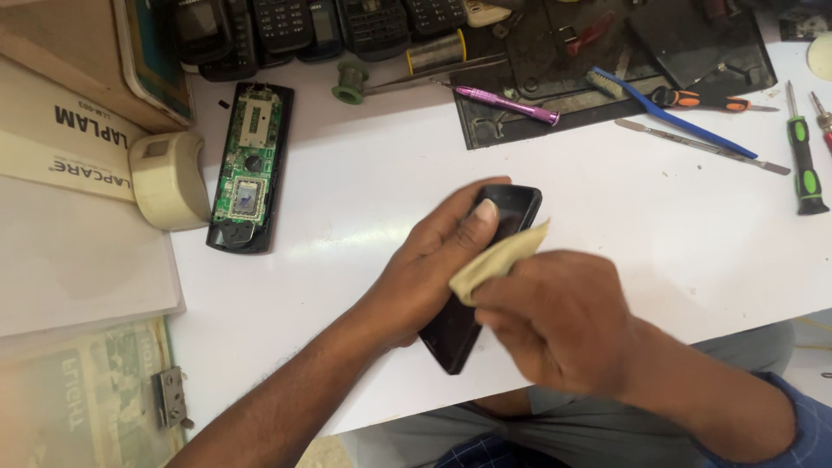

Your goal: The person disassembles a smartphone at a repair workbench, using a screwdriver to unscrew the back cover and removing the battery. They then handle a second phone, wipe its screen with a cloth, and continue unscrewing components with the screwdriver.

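Observation:
My left hand point(429, 264) grips a black phone body point(511, 208) that lies slanted on the white table point(364, 191), thumb pressed on its upper end. My right hand point(563, 316) pinches a small yellowish cloth point(498, 260) and holds it against the phone's face. The phone's lower end point(451, 342) pokes out between the two hands near the table's front edge.
An opened phone with a bare green circuit board point(247, 169) lies at the left beside a cream plastic part point(169, 179). Several old phones point(303, 26) line the back. A purple pen tool point(507, 104), blue brush point(672, 117), metal spatula point(702, 146) and green screwdriver point(806, 165) lie to the right.

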Available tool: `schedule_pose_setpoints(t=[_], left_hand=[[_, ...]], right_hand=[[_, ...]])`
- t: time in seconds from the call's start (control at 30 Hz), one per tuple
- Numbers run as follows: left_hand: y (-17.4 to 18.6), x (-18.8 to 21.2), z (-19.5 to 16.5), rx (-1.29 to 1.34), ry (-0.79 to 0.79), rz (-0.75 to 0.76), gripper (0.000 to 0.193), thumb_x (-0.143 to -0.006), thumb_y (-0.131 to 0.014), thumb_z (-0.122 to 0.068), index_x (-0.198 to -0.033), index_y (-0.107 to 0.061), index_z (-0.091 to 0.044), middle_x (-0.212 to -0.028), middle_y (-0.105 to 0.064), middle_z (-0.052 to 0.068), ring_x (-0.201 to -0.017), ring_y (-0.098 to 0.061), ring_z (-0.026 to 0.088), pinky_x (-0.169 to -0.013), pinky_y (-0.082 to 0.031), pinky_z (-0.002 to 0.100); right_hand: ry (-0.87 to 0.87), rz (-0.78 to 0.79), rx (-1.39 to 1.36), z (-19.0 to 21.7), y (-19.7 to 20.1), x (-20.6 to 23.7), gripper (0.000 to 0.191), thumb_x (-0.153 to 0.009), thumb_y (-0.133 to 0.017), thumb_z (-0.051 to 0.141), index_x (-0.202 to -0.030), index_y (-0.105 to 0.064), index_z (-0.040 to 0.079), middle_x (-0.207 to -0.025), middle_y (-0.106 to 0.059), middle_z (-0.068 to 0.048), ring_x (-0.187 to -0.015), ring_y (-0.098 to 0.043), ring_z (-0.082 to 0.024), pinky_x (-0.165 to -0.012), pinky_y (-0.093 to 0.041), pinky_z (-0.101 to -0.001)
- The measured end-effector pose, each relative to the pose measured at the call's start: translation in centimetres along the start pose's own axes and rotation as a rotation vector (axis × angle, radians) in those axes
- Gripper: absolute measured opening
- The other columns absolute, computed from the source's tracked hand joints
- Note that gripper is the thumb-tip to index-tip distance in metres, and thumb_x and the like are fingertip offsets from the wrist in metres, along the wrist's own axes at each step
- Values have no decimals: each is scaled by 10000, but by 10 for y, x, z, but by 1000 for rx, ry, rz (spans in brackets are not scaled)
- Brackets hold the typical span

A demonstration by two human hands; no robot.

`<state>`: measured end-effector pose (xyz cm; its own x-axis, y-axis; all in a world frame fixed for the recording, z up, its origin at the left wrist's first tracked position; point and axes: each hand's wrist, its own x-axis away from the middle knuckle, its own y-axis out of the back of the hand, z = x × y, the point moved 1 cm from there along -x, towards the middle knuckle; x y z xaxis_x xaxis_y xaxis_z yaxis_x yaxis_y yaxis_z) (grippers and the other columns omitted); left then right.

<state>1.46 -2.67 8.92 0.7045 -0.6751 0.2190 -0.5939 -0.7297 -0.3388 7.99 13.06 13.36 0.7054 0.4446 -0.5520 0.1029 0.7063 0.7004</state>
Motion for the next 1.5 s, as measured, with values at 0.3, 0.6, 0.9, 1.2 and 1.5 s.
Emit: schedule_pose_setpoints(t=[0.3, 0.6, 0.9, 1.2, 1.5], left_hand=[[6, 7, -4, 191, 74, 55, 937, -897, -641, -628, -1454, -423, 93, -797, -595, 54, -448, -496, 57, -356, -429, 207], [12, 14, -28, -864, -397, -474, 949, -708, -859, -304, -1488, -447, 45, -1088, -582, 127, -960, -676, 219, -769, -598, 362], [10, 12, -41, -1319, -380, -624, 1052, -668, -868, -253, -1538, -349, 31, -1115, -625, 177, -1020, -630, 338, -767, -558, 446], [11, 7, -42, -1325, -214, -601, 1069, -627, -889, -214, -1488, -336, 97, -1120, -678, 194, -1014, -633, 337, -783, -553, 465], [11, 7, -39, -1370, -235, -601, 1071, -623, -889, -224, -1489, -346, 97, -1147, -691, 197, -1009, -631, 366, -849, -510, 496]], right_hand=[[-444, -222, 2, -54, 20, -4, 106, -1109, -663, 102, -1097, -613, 10, -862, -702, -66, -668, -641, -82, -590, -491, -225], [-387, -71, 396, -122, 57, -19, 169, -971, -789, 139, -1057, -760, -4, -815, -648, -135, -671, -610, -207, -586, -470, -353], [-382, -15, 755, -191, 30, -58, 347, -902, -843, 385, -870, -757, 50, -929, -692, -155, -751, -686, -360, -620, -529, -500], [-404, -144, 708, -195, 29, -60, 197, -948, -747, 203, -853, -735, 31, -968, -694, -183, -722, -671, -372, -624, -522, -512], [-804, -621, -916, -209, 93, -20, 224, -1000, -566, 286, -1021, -628, 72, -944, -676, -65, -799, -641, -208, -600, -511, -346]])
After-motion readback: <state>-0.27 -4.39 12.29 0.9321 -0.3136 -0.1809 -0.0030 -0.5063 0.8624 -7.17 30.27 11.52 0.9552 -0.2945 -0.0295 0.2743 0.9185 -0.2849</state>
